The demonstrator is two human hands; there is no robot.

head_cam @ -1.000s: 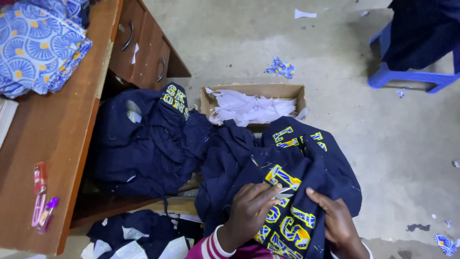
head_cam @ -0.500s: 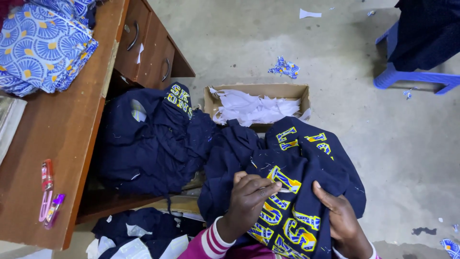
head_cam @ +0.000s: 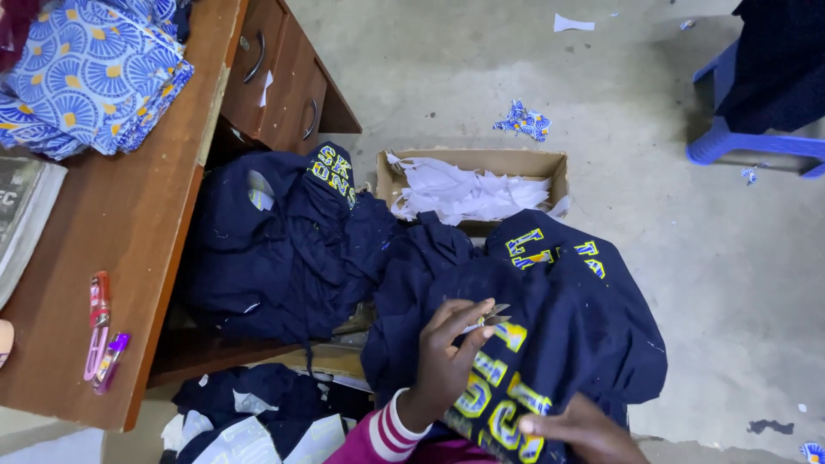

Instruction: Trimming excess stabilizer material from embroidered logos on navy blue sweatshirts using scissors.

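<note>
My left hand (head_cam: 443, 361) is over the navy garment (head_cam: 550, 344) spread on my lap, fingers curled loosely and pinching a small pair of thread snips (head_cam: 491, 316) between thumb and forefinger, the blades sitting right at the upper edge of the yellow-and-blue stitched lettering (head_cam: 503, 391). My right hand (head_cam: 580, 430) lies low at the bottom edge, fingers flat and closed down on the cloth, pinning it beside the letters; I cannot see the thumb. To my mind the work here is trimming close to the embroidery, so I want the fabric kept taut under the right hand, the tips of the snips angled flat to the cloth, and only short nips, so the navy weave beneath is not caught. Behind the garment sits a cardboard box (head_cam: 550, 163) full of white paper scraps (head_cam: 468, 193). A heap of more navy garments (head_cam: 275, 241) lies to the left against the wooden desk (head_cam: 146, 258), where folded blue patterned fabric (head_cam: 90, 77) and some pink and purple pens (head_cam: 101, 339) rest.
</note>
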